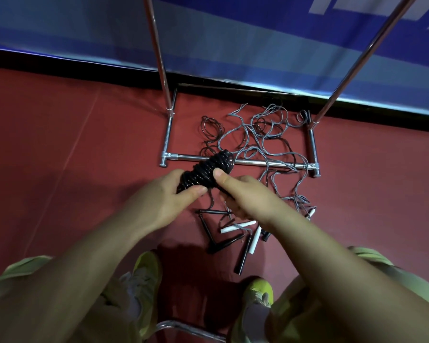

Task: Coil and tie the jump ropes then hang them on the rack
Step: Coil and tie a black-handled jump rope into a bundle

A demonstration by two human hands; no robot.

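A black jump rope (pixel 207 172) is wound into a tight bundle and held above the floor at the centre of the view. My left hand (pixel 169 196) grips its near end, thumb and fingers curled round it. My right hand (pixel 240 194) holds the other side, thumb pressed on the coils. Below them, loose grey and black ropes (pixel 265 139) lie tangled on the red floor. Their black handles (pixel 223 241) and white handles (pixel 235 227) are scattered near my feet. The chrome rack (pixel 258 163) stands beyond, its base bar under the bundle.
Two rack uprights (pixel 159 53) rise to the top of the view. A blue banner wall (pixel 258 45) runs behind the rack. My yellow-green shoes (pixel 146 276) stand on the floor below the handles. A chrome bar (pixel 188 329) lies at the bottom edge.
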